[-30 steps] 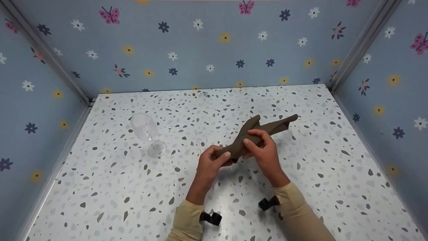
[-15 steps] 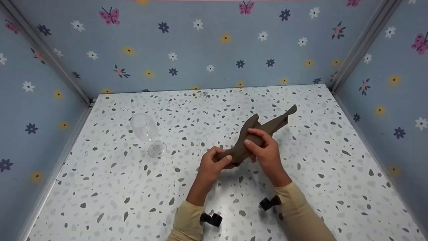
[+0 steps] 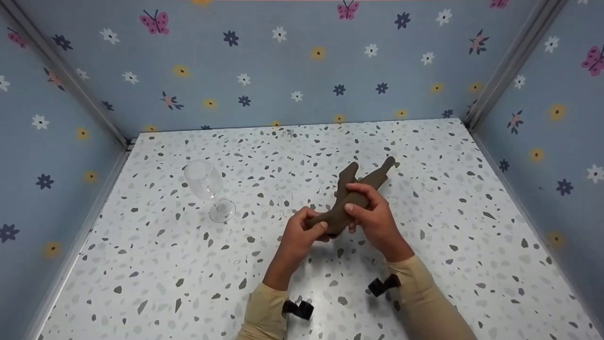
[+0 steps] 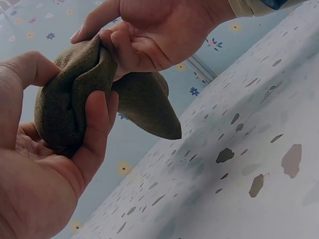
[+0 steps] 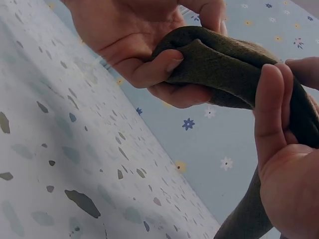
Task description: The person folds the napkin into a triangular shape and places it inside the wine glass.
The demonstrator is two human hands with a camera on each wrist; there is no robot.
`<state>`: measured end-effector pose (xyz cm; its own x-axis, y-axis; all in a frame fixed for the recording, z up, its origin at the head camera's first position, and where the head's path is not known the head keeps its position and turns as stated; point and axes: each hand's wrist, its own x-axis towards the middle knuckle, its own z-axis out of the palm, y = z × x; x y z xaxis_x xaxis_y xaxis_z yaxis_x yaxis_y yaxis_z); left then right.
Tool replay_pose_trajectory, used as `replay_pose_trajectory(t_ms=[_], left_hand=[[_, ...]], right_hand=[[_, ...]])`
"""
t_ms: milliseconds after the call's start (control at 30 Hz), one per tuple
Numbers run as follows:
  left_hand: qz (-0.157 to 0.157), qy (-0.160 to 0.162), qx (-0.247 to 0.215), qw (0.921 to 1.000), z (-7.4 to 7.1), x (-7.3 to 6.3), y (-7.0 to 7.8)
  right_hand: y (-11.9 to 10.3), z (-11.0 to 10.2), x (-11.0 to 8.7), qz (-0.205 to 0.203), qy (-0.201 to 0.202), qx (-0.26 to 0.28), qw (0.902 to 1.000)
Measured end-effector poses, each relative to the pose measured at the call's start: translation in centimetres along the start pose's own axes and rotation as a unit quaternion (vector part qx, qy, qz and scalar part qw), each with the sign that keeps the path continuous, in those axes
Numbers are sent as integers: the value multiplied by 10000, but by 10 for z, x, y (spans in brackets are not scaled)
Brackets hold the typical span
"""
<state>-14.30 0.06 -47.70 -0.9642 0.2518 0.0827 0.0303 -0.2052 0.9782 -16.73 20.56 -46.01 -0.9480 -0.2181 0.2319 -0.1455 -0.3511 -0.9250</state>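
Both hands hold a dark olive-brown cloth (image 3: 337, 218) above the table, bunched into folds. My left hand (image 3: 300, 232) pinches its near left end, thumb on top. Farther along, my right hand (image 3: 376, 217) grips the middle with thumb and fingers. Two loose ends of the cloth stick out past the right hand, away from me. In the left wrist view the folded cloth (image 4: 70, 94) sits between the left thumb and fingers, and one flap hangs below. The right wrist view shows layered folds of the cloth (image 5: 224, 64) running from one hand to the other.
A clear stemmed glass (image 3: 203, 179) is on the table to the left, its round foot toward me. The white speckled table (image 3: 165, 264) is bounded by blue flowered panels (image 3: 283, 61) at the back and both sides.
The cloth's far ends have drawn in toward the hands and bunched narrower, the right one swinging left. Both hands keep hold and have shifted only slightly. The glass has not moved.
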Motion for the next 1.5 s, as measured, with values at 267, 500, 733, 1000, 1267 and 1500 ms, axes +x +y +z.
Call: replay_pose_trajectory(t_ms=[267,500,733,1000,1267,1500], left_hand=[[37,-28,-156,9999,0,2,-1],[48,128,-87,9999,-2,2,-3],[24,282,230,9993,-3,1,-3],[78,440,778,9960,-9,2,-4],[88,793,891,9928,-11,3,-5],[51,1029,1005,9896,-15,4,-9]], right_hand=[[-1,4,0,-494,468,-253,9974],[-2,6,1,-586,883,-818,9910],[-2,8,2,-582,1125,-886,9880],[-5,4,1,-565,1180,-1006,9863],[-7,1,2,-553,1298,-952,9854],[-6,1,2,-559,1319,-966,9850]])
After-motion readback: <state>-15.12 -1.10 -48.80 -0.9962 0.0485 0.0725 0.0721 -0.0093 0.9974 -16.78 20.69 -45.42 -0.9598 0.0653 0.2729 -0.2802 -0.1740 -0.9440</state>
